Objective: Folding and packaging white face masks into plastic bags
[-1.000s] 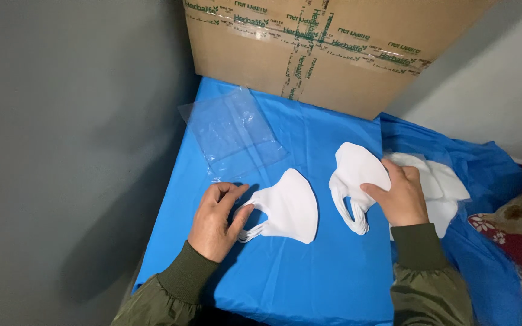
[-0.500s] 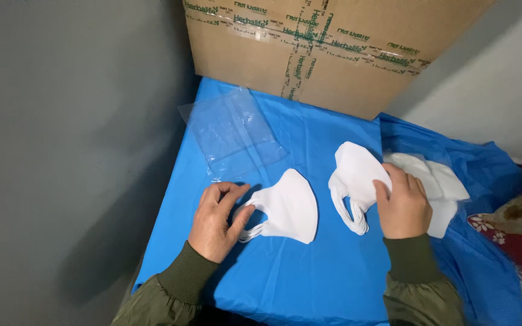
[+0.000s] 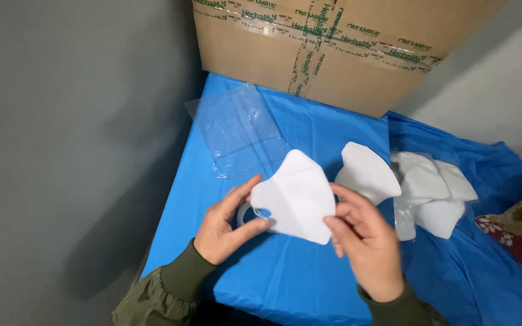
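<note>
Left hand: my left hand [image 3: 228,226] pinches the near-left corner of the folded white face mask [image 3: 294,196], thumb on top beside the ear loop, fingers closed on it.
Right hand: my right hand [image 3: 362,241] clamps the mask's right edge between thumb and fingertips, so both hands are shut on the one mask.
Mask position: I see it lifted off the blue cloth [image 3: 285,284], tilted, its pointed top toward the cardboard box [image 3: 333,48] and its lower corner over the cloth's near middle.
Neighbours: a second white mask [image 3: 367,172] lies just beside the held one's right edge, partly behind my right fingers; I cannot tell whether they touch.
Pile: further right sits a stack of white masks [image 3: 433,193] in thin clear wrap, near the cloth's rumpled right part.
Empty bag: a clear plastic bag [image 3: 237,130] lies flat to the upper left, its near corner close to the held mask's top.
Edges: the cloth's left edge runs along a grey wall [image 3: 74,151]; the box closes off the far side.
Open room: bare blue cloth shows below and left of my hands, down to the near edge.
</note>
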